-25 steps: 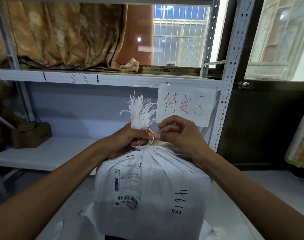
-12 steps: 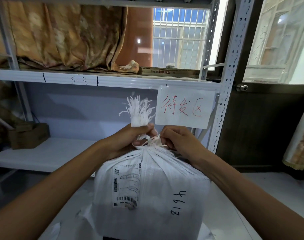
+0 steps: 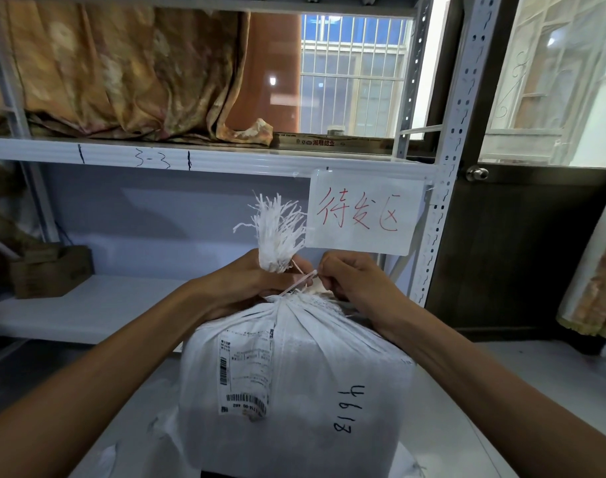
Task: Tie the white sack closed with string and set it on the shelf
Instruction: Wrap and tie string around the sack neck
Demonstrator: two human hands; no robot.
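Clenched the gathered neck of the white sack (image 3: 294,391) with the left hand (image 3: 239,288); pinched the string (image 3: 299,286) with the right hand (image 3: 356,281), just beside the neck. Upright in front of the shelf (image 3: 104,305), not on it. Bore one barcode label (image 3: 244,370) and black handwriting starting "461". One paper sign (image 3: 363,212), red "待发区"; beam (image 3: 225,162) marked "3-3".

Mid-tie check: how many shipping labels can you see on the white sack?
1: a barcode label on the front of the white sack, left of the handwritten number. The sack's back and underside are hidden, so others may exist.
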